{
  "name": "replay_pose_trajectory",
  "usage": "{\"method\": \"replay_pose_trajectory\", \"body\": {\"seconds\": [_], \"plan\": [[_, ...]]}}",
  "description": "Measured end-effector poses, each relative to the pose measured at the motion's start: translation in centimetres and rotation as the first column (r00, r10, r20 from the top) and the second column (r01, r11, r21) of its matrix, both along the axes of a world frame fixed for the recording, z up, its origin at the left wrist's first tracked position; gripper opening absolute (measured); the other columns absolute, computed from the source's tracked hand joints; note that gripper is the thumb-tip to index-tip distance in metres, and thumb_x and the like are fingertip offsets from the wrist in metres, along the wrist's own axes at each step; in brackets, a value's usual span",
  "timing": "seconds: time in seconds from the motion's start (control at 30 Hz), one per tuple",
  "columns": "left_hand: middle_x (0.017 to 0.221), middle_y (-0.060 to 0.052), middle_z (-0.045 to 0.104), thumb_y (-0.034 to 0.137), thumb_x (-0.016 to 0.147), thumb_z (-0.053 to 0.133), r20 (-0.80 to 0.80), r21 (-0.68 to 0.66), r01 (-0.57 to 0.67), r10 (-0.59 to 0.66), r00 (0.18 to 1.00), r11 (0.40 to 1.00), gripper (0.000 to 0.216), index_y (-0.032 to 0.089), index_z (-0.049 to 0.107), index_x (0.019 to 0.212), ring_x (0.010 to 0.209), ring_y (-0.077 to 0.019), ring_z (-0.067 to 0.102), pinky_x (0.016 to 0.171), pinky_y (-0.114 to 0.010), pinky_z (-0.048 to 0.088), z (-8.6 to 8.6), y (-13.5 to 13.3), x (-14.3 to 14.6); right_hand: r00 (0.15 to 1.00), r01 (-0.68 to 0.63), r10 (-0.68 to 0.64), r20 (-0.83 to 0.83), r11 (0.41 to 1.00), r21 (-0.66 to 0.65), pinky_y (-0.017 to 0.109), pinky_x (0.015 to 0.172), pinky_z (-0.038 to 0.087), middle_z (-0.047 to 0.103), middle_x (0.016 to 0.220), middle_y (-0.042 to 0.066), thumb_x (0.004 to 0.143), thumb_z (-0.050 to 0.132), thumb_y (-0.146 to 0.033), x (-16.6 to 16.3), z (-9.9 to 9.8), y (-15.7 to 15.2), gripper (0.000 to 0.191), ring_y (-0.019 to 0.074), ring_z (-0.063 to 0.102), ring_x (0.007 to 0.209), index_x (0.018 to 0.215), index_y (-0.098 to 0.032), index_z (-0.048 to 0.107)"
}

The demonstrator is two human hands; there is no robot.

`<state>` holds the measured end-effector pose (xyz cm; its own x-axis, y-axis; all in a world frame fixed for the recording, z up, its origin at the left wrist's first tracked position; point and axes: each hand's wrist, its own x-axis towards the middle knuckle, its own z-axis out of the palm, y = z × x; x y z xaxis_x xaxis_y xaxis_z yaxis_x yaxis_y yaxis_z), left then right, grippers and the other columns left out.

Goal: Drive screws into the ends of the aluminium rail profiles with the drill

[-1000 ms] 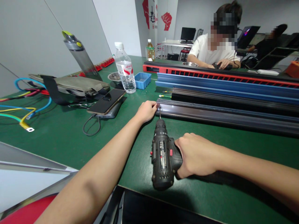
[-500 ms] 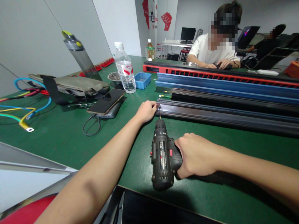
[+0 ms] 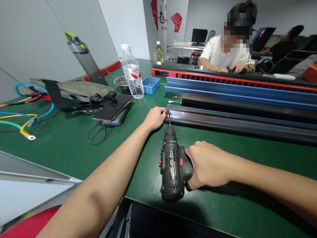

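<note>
My right hand (image 3: 209,164) is wrapped round the handle of a black cordless drill (image 3: 173,165) lying low over the green table (image 3: 74,145). The drill's bit points at the near left end of a long dark metal rail (image 3: 235,121). My left hand (image 3: 155,118) is closed in a pinch right at that rail end, beside the bit tip; whatever its fingers hold there is too small to make out.
More long rails, blue (image 3: 235,91) and red-black (image 3: 223,77), lie behind the dark one. A phone on a power bank (image 3: 113,108), a water bottle (image 3: 132,73), a blue tray (image 3: 151,85), a bag (image 3: 74,90) and coloured cables (image 3: 22,122) sit at left. A person in white (image 3: 229,49) works opposite.
</note>
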<state>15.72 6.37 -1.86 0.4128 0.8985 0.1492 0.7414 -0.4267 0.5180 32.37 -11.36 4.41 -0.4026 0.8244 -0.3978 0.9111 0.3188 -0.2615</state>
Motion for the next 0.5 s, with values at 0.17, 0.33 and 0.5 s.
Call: {"method": "replay_pose_trajectory", "body": {"seconds": [0.17, 0.33, 0.5], "plan": [[0.076, -0.008, 0.07, 0.033, 0.093, 0.044, -0.004, -0.005, 0.0, 0.0, 1.0, 1.0, 0.038, 0.013, 0.075, 0.083, 0.068, -0.0194, 0.057, 0.064, -0.026, 0.037, 0.06, -0.03, -0.01, 1.0, 0.001, -0.001, -0.005, 1.0, 0.007, 0.026, 0.047, 0.033, 0.068, 0.065, 0.005, 0.055, 0.071, -0.051, -0.1, 0.15, 0.0, 0.035, 0.019, 0.06, 0.056, 0.07, -0.02, 0.068], [0.073, -0.008, 0.069, 0.033, 0.093, 0.044, 0.008, 0.009, 0.008, -0.008, 1.0, 1.0, 0.038, 0.013, 0.075, 0.083, 0.067, -0.0189, 0.056, 0.063, -0.026, 0.036, -0.09, 0.09, -0.07, 1.0, 0.003, -0.003, 0.009, 1.0, -0.01, 0.027, 0.049, 0.034, 0.07, 0.068, 0.006, 0.056, 0.071, -0.051, -0.15, 0.18, -0.04, 0.035, 0.0204, 0.062, 0.059, 0.072, -0.02, 0.07], [0.072, -0.007, 0.069, 0.033, 0.094, 0.045, 0.002, 0.012, 0.005, -0.005, 1.0, 1.0, 0.038, 0.013, 0.073, 0.08, 0.066, -0.0181, 0.055, 0.062, -0.025, 0.035, -0.1, 0.1, -0.07, 1.0, 0.001, -0.001, 0.001, 1.0, -0.014, 0.027, 0.049, 0.034, 0.069, 0.068, 0.006, 0.056, 0.071, -0.051, -0.09, 0.14, -0.03, 0.035, 0.0201, 0.062, 0.059, 0.072, -0.02, 0.07]]}}
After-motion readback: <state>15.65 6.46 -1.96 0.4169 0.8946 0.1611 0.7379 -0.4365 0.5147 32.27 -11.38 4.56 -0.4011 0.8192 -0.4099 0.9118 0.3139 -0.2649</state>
